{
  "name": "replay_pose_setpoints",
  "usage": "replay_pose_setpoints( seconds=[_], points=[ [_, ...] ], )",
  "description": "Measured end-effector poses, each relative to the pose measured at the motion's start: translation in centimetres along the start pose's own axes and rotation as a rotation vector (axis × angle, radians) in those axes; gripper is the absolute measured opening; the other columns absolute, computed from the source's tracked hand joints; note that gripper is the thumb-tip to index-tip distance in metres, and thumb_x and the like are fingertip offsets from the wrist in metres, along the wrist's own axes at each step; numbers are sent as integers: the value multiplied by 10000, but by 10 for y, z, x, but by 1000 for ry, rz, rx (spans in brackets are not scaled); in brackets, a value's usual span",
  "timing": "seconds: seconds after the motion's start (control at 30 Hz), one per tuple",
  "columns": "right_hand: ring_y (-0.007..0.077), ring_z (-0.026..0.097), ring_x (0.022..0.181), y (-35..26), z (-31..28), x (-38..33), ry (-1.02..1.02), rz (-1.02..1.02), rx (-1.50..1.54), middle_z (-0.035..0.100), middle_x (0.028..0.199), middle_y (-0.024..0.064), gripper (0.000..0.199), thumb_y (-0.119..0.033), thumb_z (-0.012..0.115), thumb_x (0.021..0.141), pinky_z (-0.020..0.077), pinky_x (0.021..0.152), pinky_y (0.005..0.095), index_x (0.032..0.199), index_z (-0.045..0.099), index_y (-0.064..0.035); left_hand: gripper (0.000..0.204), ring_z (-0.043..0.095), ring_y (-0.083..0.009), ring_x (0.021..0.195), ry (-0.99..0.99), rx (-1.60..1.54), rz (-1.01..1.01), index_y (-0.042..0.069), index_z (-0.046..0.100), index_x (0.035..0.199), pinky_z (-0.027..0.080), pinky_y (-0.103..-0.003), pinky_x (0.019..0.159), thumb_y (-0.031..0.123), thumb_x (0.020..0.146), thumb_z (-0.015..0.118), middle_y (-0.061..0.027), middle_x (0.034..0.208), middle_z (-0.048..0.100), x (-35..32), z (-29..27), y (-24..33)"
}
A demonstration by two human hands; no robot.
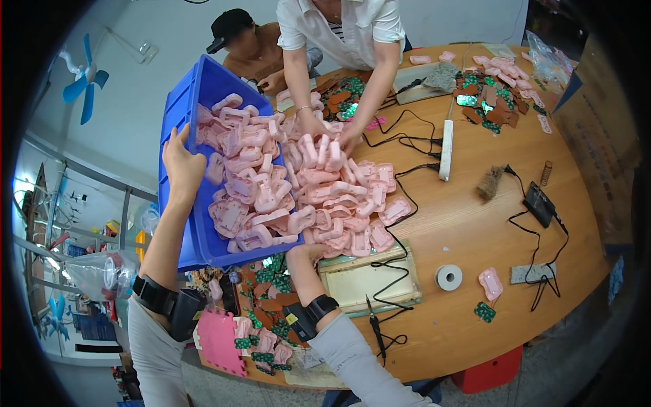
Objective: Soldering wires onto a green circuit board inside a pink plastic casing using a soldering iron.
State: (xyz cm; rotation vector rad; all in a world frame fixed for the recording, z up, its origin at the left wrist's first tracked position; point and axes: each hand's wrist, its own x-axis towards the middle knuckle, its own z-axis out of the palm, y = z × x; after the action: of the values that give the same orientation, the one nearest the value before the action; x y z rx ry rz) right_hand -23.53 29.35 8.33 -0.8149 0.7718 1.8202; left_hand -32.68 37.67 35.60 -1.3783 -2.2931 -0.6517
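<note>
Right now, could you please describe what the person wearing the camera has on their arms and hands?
Both hands are bare, without gloves. The left hand and right hand each have a black strap with a chunky black device at the wrist, left wrist band and right wrist band. Light grey sleeves cover the arms below the bands.

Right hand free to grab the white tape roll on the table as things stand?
Probably not right away: the right hand is under the tipped blue bin, propping it with the left hand. The path to the white tape roll itself looks open across bare table.
</note>
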Motion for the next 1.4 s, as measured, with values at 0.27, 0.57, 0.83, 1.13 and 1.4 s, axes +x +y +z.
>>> replay_pose_setpoints(
  seconds=[0.27, 0.57, 0.83, 1.13, 1.4],
  points=[
    [232, 508, 1083, 9, 32, -14, -78, 43, 32, 517, 1195, 68, 500, -465, 248, 922, 416, 926, 366, 1213, 456, -116, 635, 230, -420, 1276, 34, 41, 3, 88, 487, 1233, 155, -664, 963, -90, 625, 446, -178, 1375, 321, -21, 6, 34],
    [235, 509, 1082, 23, 59, -15, -145, 81, 48, 518, 1193, 70, 502, -462, 243, 924, 417, 925, 370, 1213, 455, -110, 649, 238, -401, 1282, 28, 10, 68, 59, 477, 1236, 100, -674, 967, -117, 614, 420, -177, 1363, 344, -36, -1, 52],
    [237, 510, 1080, 26, 84, 0, -210, 85, 69, 520, 1192, 72, 504, -459, 239, 926, 419, 924, 374, 1213, 455, -105, 674, 287, -331, 1281, -9, 19, 130, 67, 458, 1252, 129, -592, 1017, -119, 606, 426, -118, 1356, 380, -42, 7, 67],
    [240, 511, 1079, 37, 122, 4, -293, 120, 83, 521, 1190, 74, 506, -455, 234, 928, 420, 922, 378, 1213, 454, -99, 648, 328, -309, 1245, -16, -3, 313, 101, 481, 1231, 138, -624, 1006, -151, 635, 453, -95, 1308, 413, -33, 9, 88],
    [243, 512, 1077, 34, 143, 5, -347, 142, 92, 523, 1189, 76, 508, -452, 229, 929, 421, 921, 381, 1213, 453, -94, 626, 363, -326, 1205, -35, -3, 542, 106, 504, 1193, 202, -637, 981, -152, 622, 494, -84, 1306, 416, -39, 22, 104]
  ],
)
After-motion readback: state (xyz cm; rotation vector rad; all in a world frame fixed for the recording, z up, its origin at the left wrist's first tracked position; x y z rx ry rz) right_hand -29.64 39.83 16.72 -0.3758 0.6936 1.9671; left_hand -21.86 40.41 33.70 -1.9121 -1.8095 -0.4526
